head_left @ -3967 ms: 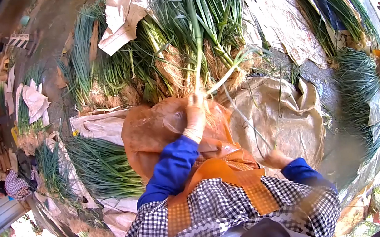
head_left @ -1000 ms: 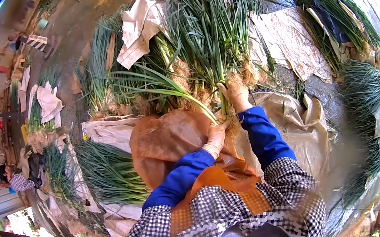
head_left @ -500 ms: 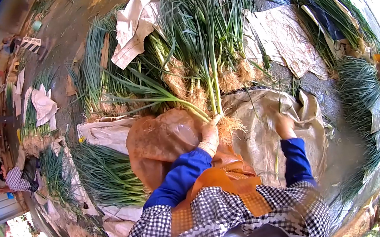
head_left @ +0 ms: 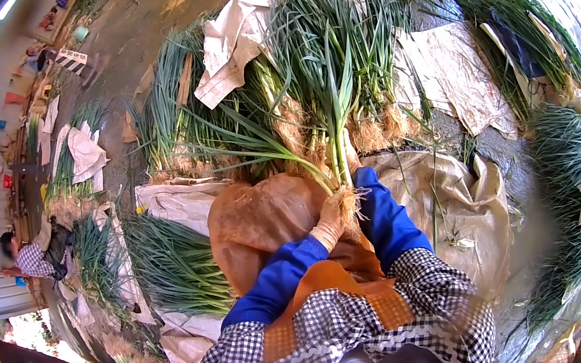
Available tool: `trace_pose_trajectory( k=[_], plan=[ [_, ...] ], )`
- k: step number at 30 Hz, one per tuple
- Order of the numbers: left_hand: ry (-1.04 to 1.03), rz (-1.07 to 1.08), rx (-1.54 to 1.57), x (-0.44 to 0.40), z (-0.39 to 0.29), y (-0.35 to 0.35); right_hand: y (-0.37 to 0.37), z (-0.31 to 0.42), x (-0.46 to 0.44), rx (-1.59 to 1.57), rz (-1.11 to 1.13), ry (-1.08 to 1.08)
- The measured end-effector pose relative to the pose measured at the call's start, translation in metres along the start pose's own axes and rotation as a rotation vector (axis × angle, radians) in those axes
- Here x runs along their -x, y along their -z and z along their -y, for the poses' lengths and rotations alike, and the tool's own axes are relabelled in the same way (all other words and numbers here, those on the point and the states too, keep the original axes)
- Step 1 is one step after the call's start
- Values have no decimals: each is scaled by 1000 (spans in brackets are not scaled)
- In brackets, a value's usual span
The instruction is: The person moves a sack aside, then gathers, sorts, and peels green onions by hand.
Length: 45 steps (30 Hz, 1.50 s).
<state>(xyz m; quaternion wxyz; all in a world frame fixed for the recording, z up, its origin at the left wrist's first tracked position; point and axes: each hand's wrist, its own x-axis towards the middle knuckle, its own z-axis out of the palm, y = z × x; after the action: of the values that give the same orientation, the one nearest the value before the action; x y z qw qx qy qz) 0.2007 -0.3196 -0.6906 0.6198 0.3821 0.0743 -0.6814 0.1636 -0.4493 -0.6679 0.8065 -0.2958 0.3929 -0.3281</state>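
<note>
Just off centre toward five o'clock, a worker's left hand [head_left: 330,216] clamps a few green onions [head_left: 338,149] by their root ends, over an orange apron [head_left: 258,211]. The right hand [head_left: 352,155] sits at one o'clock from it, fingers hidden beside the stems; whether they grip cannot be told. The long axis runs twelve to six, leaves up, roots down, some foliage slanting toward ten. The onions look light, firm-stemmed, limp-leaved and easily bruised, best held low on the pale stems.
</note>
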Motion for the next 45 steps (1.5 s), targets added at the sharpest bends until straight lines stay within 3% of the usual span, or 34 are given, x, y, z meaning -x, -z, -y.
trace_pose_trajectory(
  k=[2,4,7,8,9,10,12,13,14,16,18,20,21,23,24,25,26,27,28,29,30,32,33,34,36,37,38,40,42,43,44,45],
  plan=[
    [104,124,161,-3,-2,6,6,-7,-13,35,36,31],
    [119,191,110,-4,-5,17,8,-12,-26,56,72,71],
    [-173,121,-356,-31,21,44,12,-24,-40,73,119,106],
    [-65,77,-167,-17,12,29,15,-29,-41,34,114,84],
    [45,35,15,-2,-1,8,15,-25,-34,-58,46,-74],
    [18,-99,-89,14,-13,-20,16,-26,-29,-184,30,21],
    [90,25,190,2,-15,-15,35,-30,-3,331,-19,317],
    [105,21,171,3,-16,-14,55,-53,8,840,-71,1010],
    [106,16,176,1,-16,-11,71,-54,35,808,-33,848],
    [19,-107,169,-5,-14,-4,130,-45,93,323,-38,292],
    [33,-26,153,-2,-19,0,232,-47,133,184,-195,27],
    [46,22,154,-2,-16,0,315,-36,145,1053,-411,-557],
    [30,-9,80,4,-18,-9,296,-28,151,1664,-401,-535],
    [40,-38,102,-14,-3,2,230,10,139,1832,-316,62],
    [38,-83,136,-18,3,6,212,1,101,1732,-240,484],
    [-3,-76,11,-5,-5,-4,135,33,91,1457,-176,350],
    [-12,-75,5,2,-8,-12,106,19,54,958,-201,108],
    [-26,-103,-64,6,-12,-18,73,25,37,663,26,-8],
    [-38,-134,-129,8,-12,-21,49,31,27,550,88,-36],
    [-79,-88,-104,8,-10,-20,38,23,-1,253,49,-254],
    [-49,-83,-151,7,-10,-18,12,25,-2,162,35,-160],
    [-58,-109,-274,18,-15,-26,17,9,-29,251,153,112],
    [21,-126,-297,26,-21,-35,12,16,-27,136,101,-64],
    [26,-120,-304,26,-24,-33,4,18,-24,169,40,-68],
    [50,2,-232,25,-31,-27,39,-32,-58,405,167,492],
    [118,38,-134,35,-47,-40,35,-13,-46,502,2,295],
    [62,69,-126,34,-59,-26,35,18,-33,424,-19,12],
    [-7,136,-21,53,-93,-42,72,23,-64,866,-405,261],
    [-33,87,-142,71,-119,-84,61,44,-59,481,-154,286],
    [-30,98,-121,57,-118,-71,49,49,-50,401,9,21],
    [-27,108,-99,43,-117,-59,14,67,-18,416,281,-110],
    [-77,17,-146,30,-108,-55,-17,79,13,469,411,-86]
  ],
)
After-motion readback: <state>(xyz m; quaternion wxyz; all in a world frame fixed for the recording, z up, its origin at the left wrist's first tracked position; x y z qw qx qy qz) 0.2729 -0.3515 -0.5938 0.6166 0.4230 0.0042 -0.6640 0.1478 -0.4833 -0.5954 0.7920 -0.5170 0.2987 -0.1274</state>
